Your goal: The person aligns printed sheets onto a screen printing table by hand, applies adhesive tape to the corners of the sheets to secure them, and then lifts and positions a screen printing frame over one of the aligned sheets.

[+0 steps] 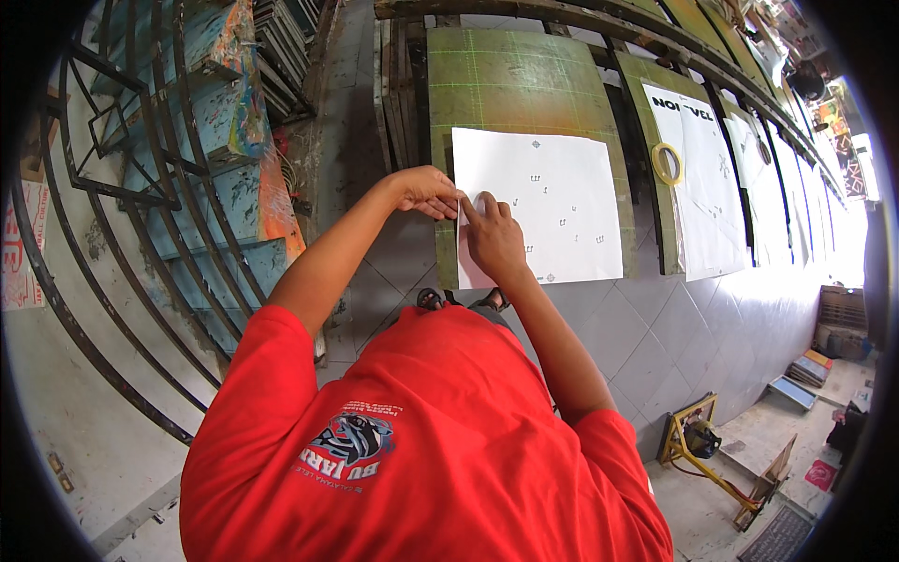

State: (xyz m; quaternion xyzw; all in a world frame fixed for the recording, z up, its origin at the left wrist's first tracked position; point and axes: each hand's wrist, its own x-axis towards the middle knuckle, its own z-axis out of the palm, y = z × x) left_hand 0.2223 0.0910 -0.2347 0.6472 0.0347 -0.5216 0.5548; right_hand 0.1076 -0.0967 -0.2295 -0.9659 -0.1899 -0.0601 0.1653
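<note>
A white sheet of paper [585, 183] printed with small scattered marks lies on a green board [510, 84] ruled with lighter grid lines. At the sheet's left edge, the fingers of my left hand [426, 192] are closed together in a pinch on the paper's border. My right hand [496, 239] rests on the sheet just beside it, palm down. Its index finger reaches toward the left fingertips, and the other fingers are stretched over the paper. Whether a small piece of tape is between the left fingertips is too small to tell.
To the right, a roll of yellowish tape [657, 169] lies on a neighbouring board by another printed sheet [698, 206]. More boards with sheets continue along the rack. Black metal railings [164, 112] and paint-splashed blue steps [201, 201] stand left. A yellow frame [698, 468] is at lower right.
</note>
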